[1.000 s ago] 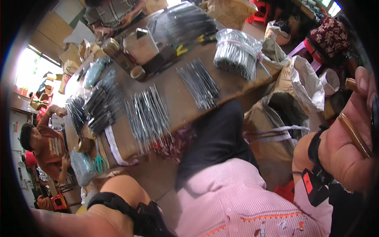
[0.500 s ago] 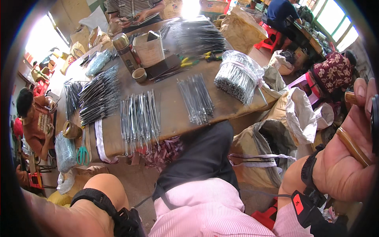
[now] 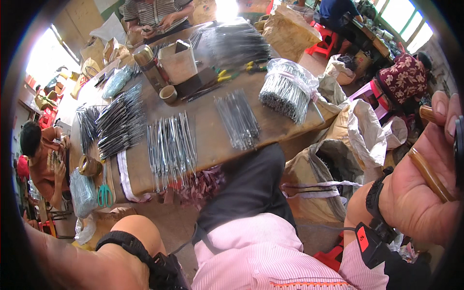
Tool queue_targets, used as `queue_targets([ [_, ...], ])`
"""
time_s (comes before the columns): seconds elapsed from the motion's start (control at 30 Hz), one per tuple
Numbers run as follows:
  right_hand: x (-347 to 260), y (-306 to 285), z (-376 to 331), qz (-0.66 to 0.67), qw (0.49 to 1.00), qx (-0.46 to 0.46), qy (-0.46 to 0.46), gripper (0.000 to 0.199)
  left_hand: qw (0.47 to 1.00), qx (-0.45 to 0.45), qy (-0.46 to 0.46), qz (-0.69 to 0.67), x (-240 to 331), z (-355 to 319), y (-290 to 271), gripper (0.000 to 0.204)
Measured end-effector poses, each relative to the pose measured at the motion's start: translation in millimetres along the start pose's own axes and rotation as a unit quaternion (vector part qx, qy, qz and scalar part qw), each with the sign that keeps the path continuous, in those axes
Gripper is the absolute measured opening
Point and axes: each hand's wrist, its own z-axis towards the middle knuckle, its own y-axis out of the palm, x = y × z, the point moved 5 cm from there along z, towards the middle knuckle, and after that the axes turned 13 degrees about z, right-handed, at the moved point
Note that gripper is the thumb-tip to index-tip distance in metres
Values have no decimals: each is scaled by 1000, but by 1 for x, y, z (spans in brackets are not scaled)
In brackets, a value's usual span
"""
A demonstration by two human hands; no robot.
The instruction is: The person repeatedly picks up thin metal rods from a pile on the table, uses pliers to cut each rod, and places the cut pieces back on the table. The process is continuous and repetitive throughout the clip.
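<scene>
My right hand is raised at the right, well off the surface, its grip closed round a thin brown stick that lies across my palm under the fingers. My left hand is out of view; only the forearm with its black wristband shows, so I cannot tell its grip. To hold the stick well I'd keep it pinned along the fingers, not at its tip. Near the front edge lie rows of metal tools, a smaller row beside them, a wrapped bundle at the right edge. My knee and an open sack stand between me and the surface.
</scene>
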Motion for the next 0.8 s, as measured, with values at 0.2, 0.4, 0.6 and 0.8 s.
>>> queue_targets([
  [0.2,4,-1,-2,13,1000,19,13,41,1000,-3,-1,-4,-1,11,5,23],
  [0.4,12,-7,-12,81,988,108,78,40,999,27,-16,10,-17,32,16,24],
  [0.6,48,6,-100,237,844,372,305,23,952,77,-268,129,-91,-48,97,23],
  [0.8,57,60,-242,222,550,488,640,17,807,-165,-549,143,-188,-202,186,15],
])
